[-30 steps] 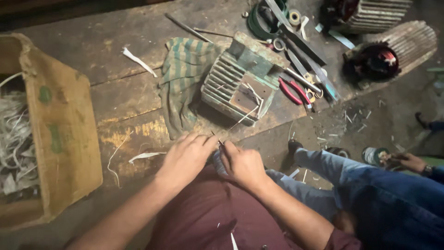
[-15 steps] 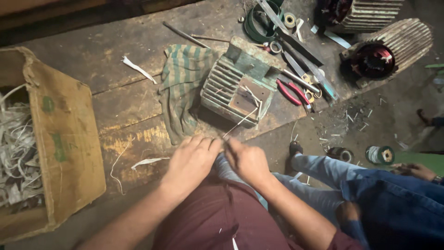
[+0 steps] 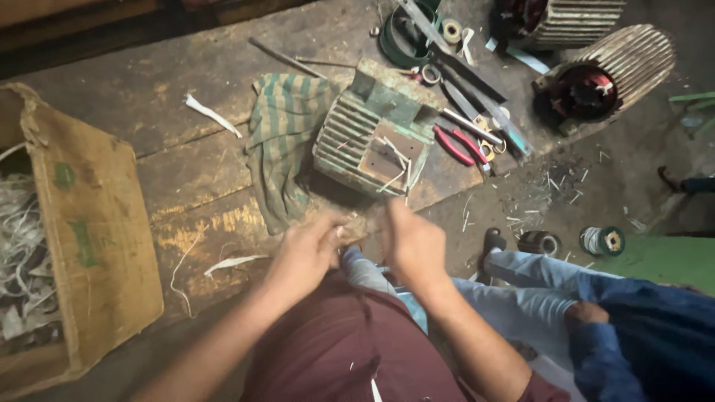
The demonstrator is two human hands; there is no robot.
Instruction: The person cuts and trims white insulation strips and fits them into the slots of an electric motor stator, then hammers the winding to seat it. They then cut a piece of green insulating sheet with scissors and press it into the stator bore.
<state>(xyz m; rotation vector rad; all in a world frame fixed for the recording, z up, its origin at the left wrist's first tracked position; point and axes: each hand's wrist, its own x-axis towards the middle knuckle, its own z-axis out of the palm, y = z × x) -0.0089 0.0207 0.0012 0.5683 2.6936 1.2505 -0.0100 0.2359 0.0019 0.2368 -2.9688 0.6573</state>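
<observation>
Wide wooden workbench (image 3: 186, 164) fills the view, worn and stained. At its left edge sits a big cardboard box (image 3: 89, 238) with pale scrap strips inside. Top right, a ribbed round motor housing (image 3: 618, 71) lies on its side, well apart from the hands.

Centre stage: the finned green motor body (image 3: 372, 141), lying tilted on the bench with a striped cloth (image 3: 287, 141) tucked along its left side. It lies directly ahead of both hands, just beyond the fingertips, its long axis running from lower left to upper right. Pale wire leads hang off its near face, down toward the right hand.

Red-handled pliers (image 3: 463, 146) rest just right of the motor, among other long tools.

Now the hands, close together at the bench's near edge. Left hand (image 3: 302, 257) is curled, fingers pinched inward on something small between the two hands (motion blur hides what it is). Right hand (image 3: 413, 242) is also curled and blurred, knuckles up; I cannot tell whether it grips anything. The right hand is the nearer one to the hanging leads; the left sits closer to the cloth.

Another person's blue-clad legs (image 3: 536, 286) sit at lower right.
</observation>
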